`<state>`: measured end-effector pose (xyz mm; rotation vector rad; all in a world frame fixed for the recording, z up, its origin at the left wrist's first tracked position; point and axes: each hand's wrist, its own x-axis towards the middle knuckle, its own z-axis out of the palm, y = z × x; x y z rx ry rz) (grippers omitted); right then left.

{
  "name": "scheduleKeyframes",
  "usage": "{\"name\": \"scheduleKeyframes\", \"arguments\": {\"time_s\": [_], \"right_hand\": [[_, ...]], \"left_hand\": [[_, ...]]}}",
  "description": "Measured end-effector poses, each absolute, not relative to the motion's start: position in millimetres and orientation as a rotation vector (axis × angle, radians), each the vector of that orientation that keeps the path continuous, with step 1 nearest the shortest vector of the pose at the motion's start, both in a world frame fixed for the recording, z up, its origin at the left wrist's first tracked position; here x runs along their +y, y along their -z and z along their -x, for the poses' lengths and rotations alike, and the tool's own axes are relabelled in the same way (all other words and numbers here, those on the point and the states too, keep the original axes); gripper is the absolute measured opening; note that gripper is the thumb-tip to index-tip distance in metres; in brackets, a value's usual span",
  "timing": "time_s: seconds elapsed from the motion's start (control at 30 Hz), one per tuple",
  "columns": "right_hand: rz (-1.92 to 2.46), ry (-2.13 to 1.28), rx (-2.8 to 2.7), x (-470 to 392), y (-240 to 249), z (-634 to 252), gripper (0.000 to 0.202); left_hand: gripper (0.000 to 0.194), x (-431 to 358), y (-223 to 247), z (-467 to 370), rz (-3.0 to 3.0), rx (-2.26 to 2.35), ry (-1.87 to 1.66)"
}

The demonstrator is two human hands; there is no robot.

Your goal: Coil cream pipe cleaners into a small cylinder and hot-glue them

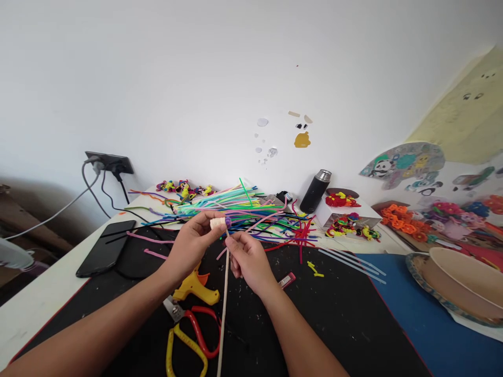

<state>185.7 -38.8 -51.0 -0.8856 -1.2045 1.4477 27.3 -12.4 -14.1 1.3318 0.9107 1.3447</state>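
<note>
Between the thumb and fingers of my left hand (190,241) is a cream-coloured coil (218,223), wound in tight ridges, with a purple bit (228,222) at its right end. My right hand (249,260) pinches a long cream pipe cleaner (223,314) just below the coil. The strand's free length hangs down toward the lower edge of the view. Behind both hands lies a big heap of coloured pipe cleaners (220,201). Below my left hand are a yellow glue gun (198,290) and scissors (202,335) with red and yellow handles.
A black phone (106,248) lies at the left on the dark mat (326,324). A black flask (315,191) stands near a white box (328,213) with small fuzzy figures. Clear sticks (353,264) and yellow pieces (314,269) lie at the right. Cables run from a wall socket (110,162).
</note>
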Motion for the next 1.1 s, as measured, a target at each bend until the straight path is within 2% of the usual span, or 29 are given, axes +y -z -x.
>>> {"name": "scheduleKeyframes", "arguments": {"time_s": [0.7, 1.1], "right_hand": [[0.908, -1.349, -1.186, -40.4, 43.4, -187.1, 0.045], [0.834, -1.450, -1.112, -43.1, 38.4, -184.5, 0.045]], "left_hand": [[0.033, -16.1, 6.0, -28.1, -1.063, 0.842, -1.333], [0.030, -17.2, -0.9, -27.9, -1.066, 0.825, -1.342]]}}
